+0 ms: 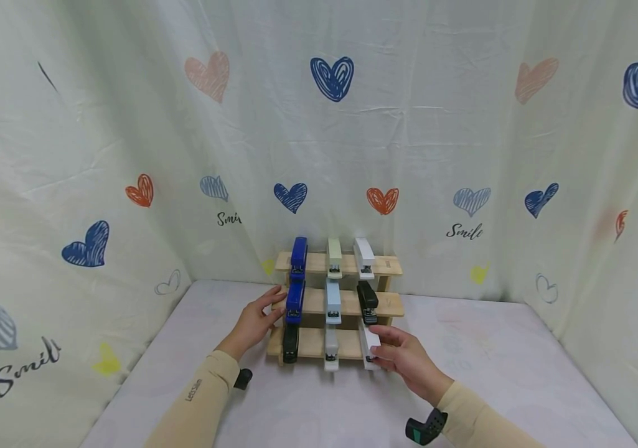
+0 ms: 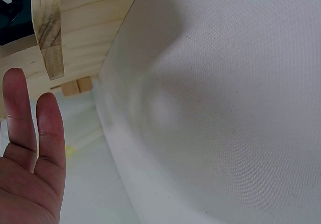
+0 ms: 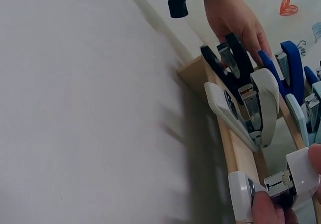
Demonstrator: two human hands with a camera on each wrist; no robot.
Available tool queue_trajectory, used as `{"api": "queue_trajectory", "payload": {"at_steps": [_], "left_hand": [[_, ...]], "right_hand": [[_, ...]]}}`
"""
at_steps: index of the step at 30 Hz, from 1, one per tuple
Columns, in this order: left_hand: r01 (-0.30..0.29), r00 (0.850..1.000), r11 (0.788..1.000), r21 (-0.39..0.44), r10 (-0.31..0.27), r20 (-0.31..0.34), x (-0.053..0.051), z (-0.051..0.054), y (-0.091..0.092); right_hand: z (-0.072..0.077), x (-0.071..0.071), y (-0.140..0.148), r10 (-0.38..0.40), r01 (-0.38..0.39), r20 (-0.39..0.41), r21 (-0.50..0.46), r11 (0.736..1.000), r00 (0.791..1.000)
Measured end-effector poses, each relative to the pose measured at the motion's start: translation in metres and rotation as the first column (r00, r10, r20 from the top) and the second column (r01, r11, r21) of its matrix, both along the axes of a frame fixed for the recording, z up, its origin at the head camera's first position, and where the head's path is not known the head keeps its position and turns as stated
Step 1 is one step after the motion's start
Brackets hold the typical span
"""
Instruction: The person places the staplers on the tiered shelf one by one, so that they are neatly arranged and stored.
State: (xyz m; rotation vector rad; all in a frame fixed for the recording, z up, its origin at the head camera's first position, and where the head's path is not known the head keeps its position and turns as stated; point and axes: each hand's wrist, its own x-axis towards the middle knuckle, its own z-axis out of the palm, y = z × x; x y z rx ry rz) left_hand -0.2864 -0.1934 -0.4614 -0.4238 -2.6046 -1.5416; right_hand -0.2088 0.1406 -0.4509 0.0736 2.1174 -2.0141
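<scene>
A three-step wooden rack (image 1: 312,343) holds staplers in rows of three. My right hand (image 1: 408,358) grips the white stapler (image 1: 371,344) at the right of the bottom step; in the right wrist view, thumb and a finger are on this stapler (image 3: 301,171), whose jaws are apart. By the rack's left side is my left hand (image 1: 251,323), fingers mostly straight, near the blue stapler (image 1: 294,302) on the middle step. Whether it touches that stapler is unclear. The bottom step also bears a black stapler (image 1: 290,344) and a grey-and-white stapler (image 1: 332,348).
A light blue stapler (image 1: 332,303) and a black stapler (image 1: 368,303) share the middle step. On top stand blue (image 1: 299,255), pale green (image 1: 334,255) and white (image 1: 363,254) staplers. The rack is on a white-covered table (image 1: 464,348), close to a heart-print curtain (image 1: 436,124).
</scene>
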Motion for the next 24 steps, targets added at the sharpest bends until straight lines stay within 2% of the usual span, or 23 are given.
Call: {"api": "queue_trajectory", "payload": {"at_steps": [9,16,21,24], "left_hand": [[-0.008,1.000,1.000,-0.010,0.008,-0.001,-0.002,-0.001,-0.001],[-0.016,1.000,0.999,-0.032,0.016,-0.012,-0.002,-0.001,-0.003],[-0.042,0.998,0.989,-0.141,0.034,-0.059,0.002,0.005,-0.006],[-0.075,0.993,0.971,-0.229,0.051,-0.111,0.007,0.010,-0.013]], "right_hand": [[0.002,-0.002,0.002,-0.024,0.025,-0.018,0.057,0.998,1.000],[0.010,0.003,0.006,-0.030,0.032,-0.035,0.066,0.997,0.999],[0.017,0.003,0.026,0.055,-0.051,-0.031,0.115,0.992,0.998],[0.020,0.002,0.048,0.176,-0.163,-0.038,0.228,0.960,0.984]]}}
